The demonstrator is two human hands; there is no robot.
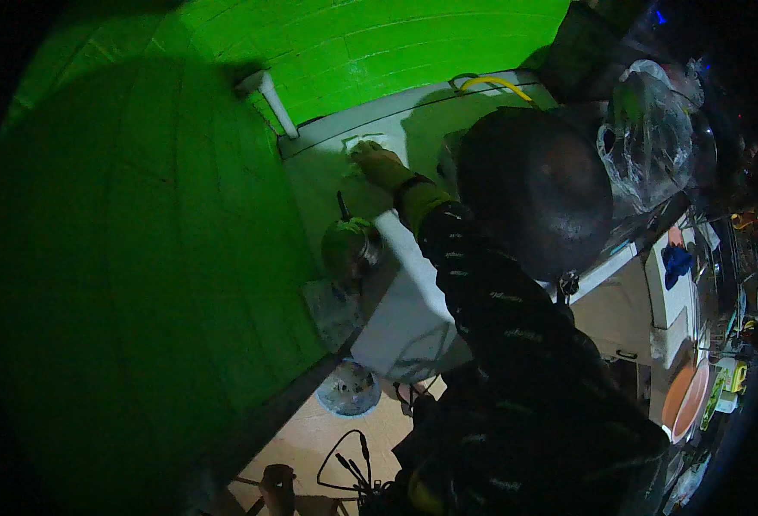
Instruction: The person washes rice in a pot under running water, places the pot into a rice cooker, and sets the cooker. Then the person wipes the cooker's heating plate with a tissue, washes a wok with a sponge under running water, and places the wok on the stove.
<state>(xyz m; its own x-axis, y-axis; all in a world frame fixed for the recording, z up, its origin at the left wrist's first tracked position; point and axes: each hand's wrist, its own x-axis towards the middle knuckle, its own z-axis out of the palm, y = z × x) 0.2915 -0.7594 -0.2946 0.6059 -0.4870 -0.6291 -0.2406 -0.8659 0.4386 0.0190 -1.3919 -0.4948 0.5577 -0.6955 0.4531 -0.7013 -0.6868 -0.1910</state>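
Observation:
My right hand (379,164) is stretched far out over a pale countertop (318,158). Its fingers press on a white cloth or paper wipe (379,138) that lies on the surface; the palm hides part of it. The dark printed sleeve (501,303) reaches across the front of the counter. Below the hand stands a rounded metal pot or kettle (347,248) with a black handle pointing up. Right of the forearm is a large dark wok or pan (534,187), in shadow. My left hand is out of view.
A bright green wall (379,45) borders the counter. A yellow hose (495,84) lies at its back. Farther right are a clear plastic bag (650,135), a blue cloth (677,263) and a pink basin (689,400). On the floor stand a rubbish-filled bowl (348,387) and black cables (353,464).

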